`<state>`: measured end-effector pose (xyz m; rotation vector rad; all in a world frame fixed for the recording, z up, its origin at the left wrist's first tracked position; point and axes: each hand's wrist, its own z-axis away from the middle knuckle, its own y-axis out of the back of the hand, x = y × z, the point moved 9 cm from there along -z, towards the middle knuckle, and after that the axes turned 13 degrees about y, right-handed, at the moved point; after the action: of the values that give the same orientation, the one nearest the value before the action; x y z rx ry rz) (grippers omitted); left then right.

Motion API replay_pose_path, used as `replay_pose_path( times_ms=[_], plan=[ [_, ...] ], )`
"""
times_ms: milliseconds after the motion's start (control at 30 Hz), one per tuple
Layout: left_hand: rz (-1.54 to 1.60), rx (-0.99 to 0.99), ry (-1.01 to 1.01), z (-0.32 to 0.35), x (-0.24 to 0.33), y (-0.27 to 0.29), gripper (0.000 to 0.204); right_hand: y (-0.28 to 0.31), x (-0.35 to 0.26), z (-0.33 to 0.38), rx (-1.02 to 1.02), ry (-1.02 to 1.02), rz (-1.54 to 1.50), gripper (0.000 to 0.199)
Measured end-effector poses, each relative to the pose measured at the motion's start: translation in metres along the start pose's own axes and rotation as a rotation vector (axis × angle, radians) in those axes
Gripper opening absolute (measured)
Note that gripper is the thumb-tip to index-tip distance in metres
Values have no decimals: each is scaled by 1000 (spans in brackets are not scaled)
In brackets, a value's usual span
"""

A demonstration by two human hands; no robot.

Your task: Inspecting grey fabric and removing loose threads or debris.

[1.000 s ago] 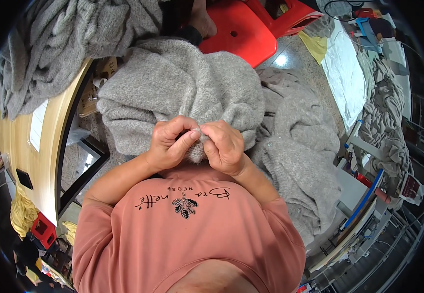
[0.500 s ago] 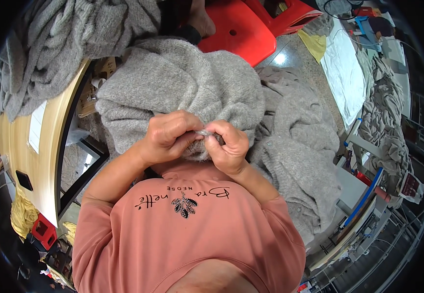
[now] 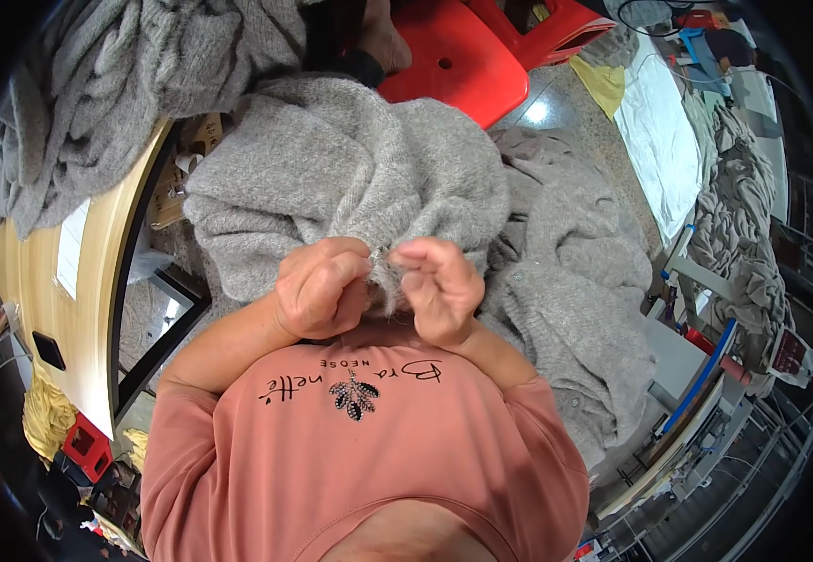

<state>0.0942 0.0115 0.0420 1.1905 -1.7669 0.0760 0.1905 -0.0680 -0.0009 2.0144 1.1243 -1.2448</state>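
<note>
Garment: grey fuzzy knit sweater (image 3: 350,178), bunched on the person's lap, just below a red plastic stool (image 3: 453,70).
Worked spot: near edge of the knit, between both hands, close to the chest.
Left hand (image 3: 317,290): fingers curled shut, pinching the knit edge; a small pale item at the fingertips, too small to identify.
Right hand (image 3: 439,286): fingers bent, partly closed, fingertips at the same edge.
Change: half a second ago the hands pressed together; now a narrow gap shows between them, probably a re-grip of the edge.
Surroundings: more grey garments (image 3: 566,309) at right; wooden table (image 3: 59,281) at left.
</note>
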Motion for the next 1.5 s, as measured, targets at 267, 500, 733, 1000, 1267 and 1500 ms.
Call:
replay_pose_path(
  times_ms=[267,500,733,1000,1267,1500],
  plan=[
    [50,-19,29,3,-1,-1,26,-9,5,-10,-138,27,-17,28],
    [175,-140,132,-6,-4,-3,25,-4,7,-10,-96,2,-50,24],
    [249,-135,219,-3,-14,-4,16,-10,-19,-15,-145,376,268,30],
    [335,-158,279,1,-21,-9,11,-21,-20,-2,-217,534,505,30],
    [309,-166,378,5,-27,-14,9,-12,-8,-17,-353,283,229,19],
    [350,-208,449,5,-31,-17,9,-8,10,-10,-303,84,31,22]
  ],
)
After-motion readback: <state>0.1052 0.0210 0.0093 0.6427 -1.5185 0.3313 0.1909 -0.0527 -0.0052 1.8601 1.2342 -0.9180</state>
